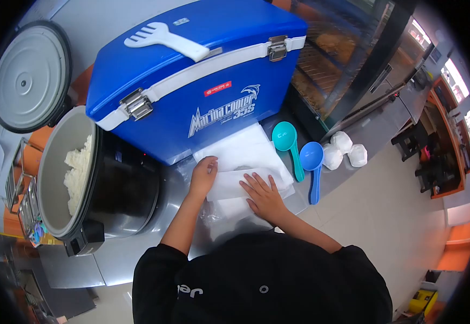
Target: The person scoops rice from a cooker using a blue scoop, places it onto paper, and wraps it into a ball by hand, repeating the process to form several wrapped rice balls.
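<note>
While the right hand [264, 195] lies spread flat on the white sheet [235, 181] on the table [132, 259], the left hand [205, 174] curls at its edge, grip unclear; uneven pulling could crease it or nudge the scoops [311, 156].

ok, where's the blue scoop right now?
Head view, right of centre: the blue scoop lies on the steel counter between the teal scoop and the white wrapped balls, just right of the right hand.
</note>
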`<control>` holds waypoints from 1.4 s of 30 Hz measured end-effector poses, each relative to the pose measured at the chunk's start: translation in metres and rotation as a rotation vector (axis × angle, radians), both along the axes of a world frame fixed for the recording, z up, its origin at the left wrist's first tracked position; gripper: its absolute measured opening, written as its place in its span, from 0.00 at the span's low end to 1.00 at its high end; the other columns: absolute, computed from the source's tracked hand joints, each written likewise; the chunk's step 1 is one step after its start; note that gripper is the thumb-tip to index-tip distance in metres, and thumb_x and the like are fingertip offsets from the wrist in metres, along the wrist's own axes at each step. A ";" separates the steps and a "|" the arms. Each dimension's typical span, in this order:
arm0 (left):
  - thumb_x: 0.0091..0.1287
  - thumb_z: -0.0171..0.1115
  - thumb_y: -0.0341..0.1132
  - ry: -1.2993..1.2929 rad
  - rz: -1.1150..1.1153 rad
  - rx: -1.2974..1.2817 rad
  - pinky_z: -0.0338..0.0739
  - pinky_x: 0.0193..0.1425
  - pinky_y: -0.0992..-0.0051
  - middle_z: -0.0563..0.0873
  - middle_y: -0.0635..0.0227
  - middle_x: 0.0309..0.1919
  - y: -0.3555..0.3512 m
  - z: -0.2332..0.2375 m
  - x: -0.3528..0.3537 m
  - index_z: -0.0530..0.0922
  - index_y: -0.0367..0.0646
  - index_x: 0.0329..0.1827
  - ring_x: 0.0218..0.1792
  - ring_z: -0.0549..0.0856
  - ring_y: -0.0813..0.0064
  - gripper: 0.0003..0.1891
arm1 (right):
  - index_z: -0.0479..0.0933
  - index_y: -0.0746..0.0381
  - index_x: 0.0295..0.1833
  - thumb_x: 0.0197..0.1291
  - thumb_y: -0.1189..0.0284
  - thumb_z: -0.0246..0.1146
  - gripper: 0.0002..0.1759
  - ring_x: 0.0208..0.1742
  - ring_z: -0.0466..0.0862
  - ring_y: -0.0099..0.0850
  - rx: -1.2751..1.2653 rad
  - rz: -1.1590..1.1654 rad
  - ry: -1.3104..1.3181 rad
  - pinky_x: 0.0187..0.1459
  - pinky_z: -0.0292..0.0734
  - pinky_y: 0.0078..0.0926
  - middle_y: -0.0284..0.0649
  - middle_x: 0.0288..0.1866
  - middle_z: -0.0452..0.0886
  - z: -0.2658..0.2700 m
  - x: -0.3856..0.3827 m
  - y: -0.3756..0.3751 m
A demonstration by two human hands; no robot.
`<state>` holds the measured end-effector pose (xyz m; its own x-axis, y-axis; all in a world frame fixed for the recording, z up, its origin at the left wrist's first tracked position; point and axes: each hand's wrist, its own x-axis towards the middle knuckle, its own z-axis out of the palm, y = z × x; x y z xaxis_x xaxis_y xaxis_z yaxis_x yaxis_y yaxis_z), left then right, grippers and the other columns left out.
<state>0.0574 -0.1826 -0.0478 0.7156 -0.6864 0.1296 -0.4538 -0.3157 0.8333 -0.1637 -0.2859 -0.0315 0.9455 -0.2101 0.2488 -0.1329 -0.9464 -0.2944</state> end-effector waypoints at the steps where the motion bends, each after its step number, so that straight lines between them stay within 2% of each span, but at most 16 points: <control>1: 0.65 0.60 0.32 -0.005 -0.011 0.000 0.78 0.46 0.71 0.86 0.59 0.40 -0.010 -0.001 0.006 0.80 0.40 0.49 0.40 0.85 0.67 0.11 | 0.64 0.50 0.71 0.60 0.66 0.60 0.32 0.74 0.62 0.39 0.000 -0.011 -0.005 0.69 0.54 0.60 0.38 0.75 0.60 0.000 0.001 -0.002; 3: 0.63 0.59 0.30 -0.325 -0.294 0.077 0.78 0.51 0.65 0.83 0.57 0.49 -0.031 -0.002 0.020 0.78 0.40 0.53 0.48 0.84 0.61 0.15 | 0.63 0.49 0.72 0.60 0.65 0.60 0.33 0.74 0.62 0.40 -0.002 -0.047 0.017 0.67 0.56 0.62 0.38 0.76 0.59 0.001 0.001 -0.003; 6: 0.63 0.59 0.30 -0.383 -0.403 0.256 0.75 0.60 0.63 0.80 0.57 0.54 -0.059 -0.002 0.022 0.76 0.42 0.57 0.54 0.81 0.58 0.18 | 0.61 0.48 0.73 0.61 0.64 0.60 0.33 0.73 0.62 0.41 0.010 -0.068 0.082 0.66 0.57 0.65 0.37 0.77 0.57 0.000 0.000 -0.003; 7: 0.63 0.59 0.30 -0.386 -0.415 0.253 0.75 0.60 0.63 0.80 0.57 0.54 -0.066 -0.002 0.020 0.76 0.42 0.57 0.54 0.81 0.58 0.18 | 0.61 0.48 0.73 0.61 0.64 0.60 0.33 0.73 0.62 0.41 0.010 -0.080 0.081 0.66 0.57 0.65 0.37 0.77 0.57 0.000 0.000 -0.002; 9: 0.62 0.62 0.33 -0.541 -0.390 0.489 0.75 0.59 0.62 0.79 0.59 0.56 -0.077 0.001 0.017 0.75 0.45 0.58 0.55 0.80 0.58 0.20 | 0.60 0.48 0.73 0.62 0.64 0.59 0.34 0.73 0.62 0.41 0.006 -0.078 0.086 0.65 0.58 0.67 0.36 0.77 0.56 0.001 -0.001 -0.002; 12: 0.60 0.65 0.34 -0.376 -0.341 0.623 0.74 0.61 0.61 0.77 0.60 0.56 -0.088 0.006 0.014 0.76 0.46 0.56 0.58 0.78 0.56 0.19 | 0.60 0.48 0.73 0.61 0.63 0.60 0.34 0.73 0.62 0.40 0.015 -0.086 0.094 0.65 0.58 0.67 0.36 0.77 0.56 -0.001 -0.001 -0.003; 15: 0.57 0.67 0.34 -0.372 -0.392 0.672 0.72 0.61 0.57 0.75 0.60 0.57 -0.096 0.003 0.024 0.76 0.47 0.52 0.57 0.77 0.58 0.19 | 0.60 0.48 0.73 0.61 0.64 0.60 0.34 0.73 0.61 0.40 0.018 -0.088 0.094 0.65 0.58 0.67 0.35 0.77 0.56 0.001 -0.001 -0.003; 19: 0.55 0.68 0.34 -0.434 -0.376 0.683 0.69 0.60 0.53 0.79 0.60 0.52 -0.093 0.004 0.018 0.76 0.47 0.50 0.55 0.78 0.60 0.19 | 0.60 0.48 0.73 0.60 0.64 0.61 0.35 0.73 0.61 0.40 0.025 -0.086 0.098 0.64 0.59 0.67 0.35 0.77 0.56 0.000 0.002 -0.002; 22: 0.55 0.67 0.35 -0.549 -0.365 0.507 0.65 0.60 0.52 0.82 0.62 0.45 -0.090 -0.001 0.016 0.77 0.47 0.46 0.52 0.80 0.60 0.16 | 0.60 0.48 0.73 0.59 0.64 0.62 0.36 0.73 0.61 0.40 0.021 -0.086 0.123 0.64 0.59 0.67 0.36 0.77 0.56 0.002 0.003 -0.002; 24: 0.56 0.67 0.36 -0.348 -0.336 0.575 0.61 0.62 0.53 0.84 0.63 0.44 -0.091 0.004 0.012 0.78 0.49 0.43 0.54 0.79 0.60 0.13 | 0.60 0.48 0.73 0.59 0.64 0.62 0.36 0.73 0.61 0.40 0.025 -0.085 0.131 0.65 0.59 0.66 0.36 0.77 0.56 0.004 0.003 -0.001; 31: 0.58 0.65 0.37 -0.418 -0.374 0.602 0.62 0.59 0.56 0.86 0.65 0.49 -0.080 0.022 0.019 0.80 0.50 0.48 0.53 0.81 0.63 0.14 | 0.62 0.48 0.72 0.58 0.68 0.61 0.34 0.74 0.60 0.38 0.090 -0.063 0.155 0.67 0.57 0.64 0.34 0.76 0.59 0.008 0.004 -0.009; 34: 0.59 0.66 0.37 -0.310 -0.383 0.587 0.63 0.59 0.59 0.86 0.67 0.48 -0.071 0.034 0.019 0.82 0.50 0.49 0.53 0.81 0.66 0.15 | 0.65 0.48 0.70 0.57 0.72 0.60 0.32 0.75 0.59 0.37 0.056 -0.030 0.042 0.69 0.55 0.63 0.34 0.74 0.62 -0.012 0.011 -0.028; 35: 0.59 0.66 0.38 -0.417 -0.434 0.544 0.64 0.59 0.60 0.86 0.67 0.48 -0.064 0.038 0.017 0.82 0.50 0.49 0.54 0.81 0.66 0.15 | 0.65 0.48 0.70 0.57 0.72 0.60 0.32 0.75 0.59 0.37 0.064 -0.029 0.049 0.69 0.55 0.63 0.34 0.74 0.62 -0.009 0.015 -0.031; 37: 0.58 0.67 0.38 -0.530 -0.481 0.493 0.65 0.59 0.61 0.86 0.67 0.48 -0.059 0.044 0.020 0.82 0.50 0.49 0.54 0.81 0.67 0.15 | 0.69 0.49 0.66 0.55 0.75 0.59 0.30 0.76 0.60 0.37 0.083 -0.139 -0.038 0.70 0.52 0.63 0.34 0.71 0.67 0.004 0.037 -0.050; 40: 0.57 0.67 0.37 -0.454 -0.534 0.431 0.66 0.58 0.61 0.86 0.67 0.48 -0.053 0.048 0.029 0.82 0.49 0.51 0.54 0.81 0.65 0.17 | 0.72 0.50 0.63 0.54 0.76 0.58 0.28 0.75 0.61 0.37 0.058 -0.214 -0.130 0.71 0.48 0.64 0.35 0.66 0.73 0.006 0.066 -0.077; 42: 0.56 0.67 0.33 -0.376 -0.516 0.358 0.67 0.61 0.58 0.85 0.64 0.51 -0.048 0.048 0.036 0.82 0.49 0.49 0.53 0.81 0.63 0.16 | 0.74 0.51 0.61 0.54 0.76 0.58 0.26 0.74 0.63 0.36 0.049 -0.174 -0.048 0.71 0.46 0.65 0.36 0.62 0.75 -0.002 0.079 -0.099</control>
<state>0.0937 -0.2302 -0.0003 0.2407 -0.9706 0.0074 -0.8536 -0.2080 0.4776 -0.0844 -0.3850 -0.0339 0.8811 -0.3820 0.2787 -0.2776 -0.8950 -0.3492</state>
